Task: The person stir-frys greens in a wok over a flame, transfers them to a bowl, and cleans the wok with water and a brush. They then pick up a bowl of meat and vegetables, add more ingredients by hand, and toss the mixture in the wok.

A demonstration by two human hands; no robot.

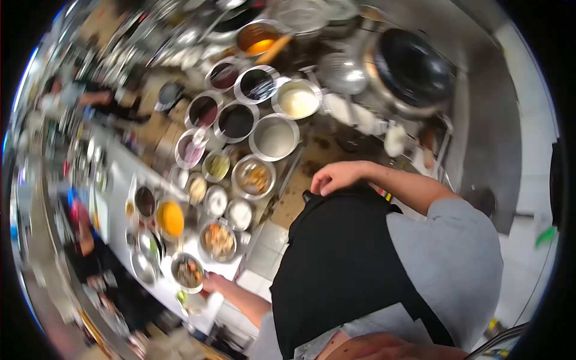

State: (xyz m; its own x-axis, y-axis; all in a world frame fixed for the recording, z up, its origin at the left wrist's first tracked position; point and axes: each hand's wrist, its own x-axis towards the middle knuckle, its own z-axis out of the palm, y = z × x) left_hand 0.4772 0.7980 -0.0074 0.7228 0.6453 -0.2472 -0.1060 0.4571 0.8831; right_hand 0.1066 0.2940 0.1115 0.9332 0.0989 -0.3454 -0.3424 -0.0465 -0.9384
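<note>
My left hand (211, 283) is closed on the rim of a metal bowl (188, 272) that holds dark pieces and orange chunks. Just above that bowl sits a larger bowl of pale and orange food pieces (218, 241). My right hand (333, 178) hangs in front of my black apron (336, 258), with its fingers curled in and no object visible in them. Nearest to it on the counter side is a clear bowl with brown pieces (254, 177). White contents fill two small bowls, one of them at the counter edge (239, 215).
Several round pots of sauces, one pale (274, 137), stand in rows. A black wok (414, 68) and a perforated ladle (342, 73) are at the upper right. A bowl of yellow liquid (170, 218) stands at left. Another person in dark clothes (114, 270) is across the counter.
</note>
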